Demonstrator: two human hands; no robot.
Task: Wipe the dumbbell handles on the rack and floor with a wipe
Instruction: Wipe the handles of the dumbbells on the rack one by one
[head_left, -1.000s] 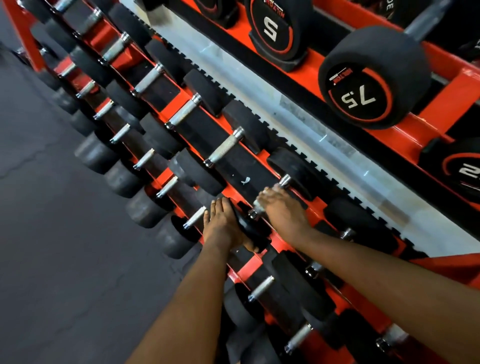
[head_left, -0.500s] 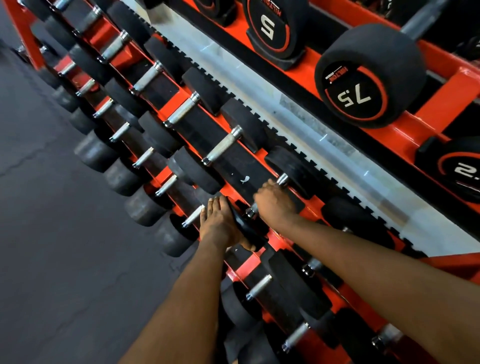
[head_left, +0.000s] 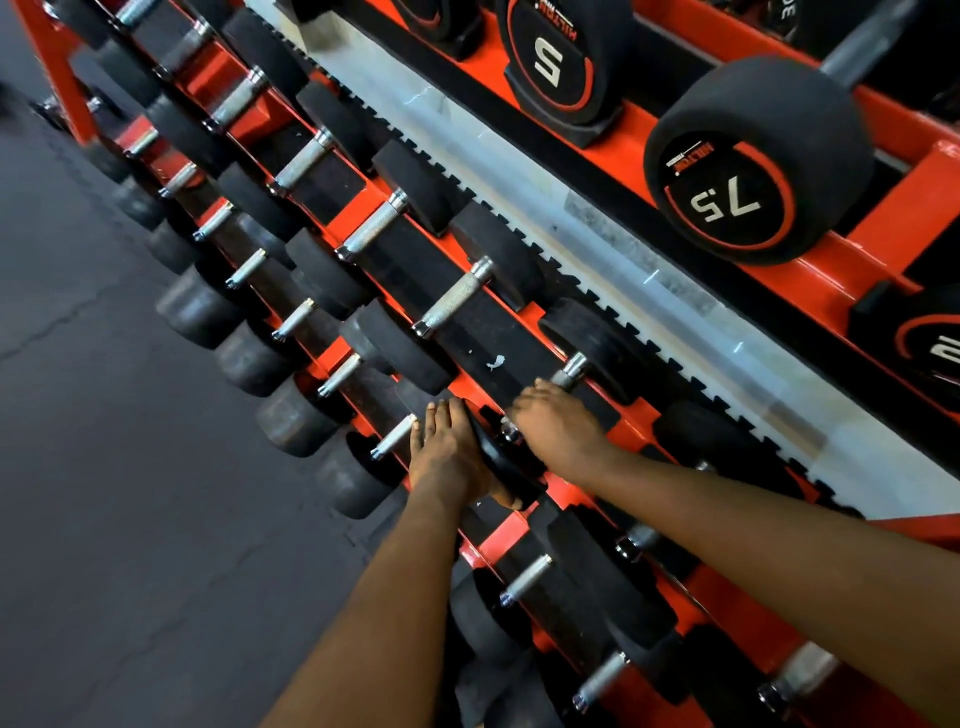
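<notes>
A red rack (head_left: 719, 590) holds rows of black dumbbells with knurled steel handles. My right hand (head_left: 558, 423) is curled round the handle (head_left: 571, 370) of one middle-tier dumbbell, and only the handle's far end shows beyond my fingers. No wipe can be seen; whatever lies under that hand is hidden. My left hand (head_left: 447, 457) rests on the near black head (head_left: 493, 452) of the same dumbbell, fingers straight and flat against it, thumb at its lower rim.
Several more dumbbells fill the middle tier (head_left: 454, 299) and the lower tier (head_left: 291, 415) to the left. The upper shelf carries heads marked 7.5 (head_left: 748, 166) and 5 (head_left: 550, 57). A white scrap (head_left: 496, 362) lies on the black pad. Dark rubber floor (head_left: 104, 467) spreads to the left.
My right hand has shifted slightly back and forth along the handle. My left hand has stayed on the dumbbell head.
</notes>
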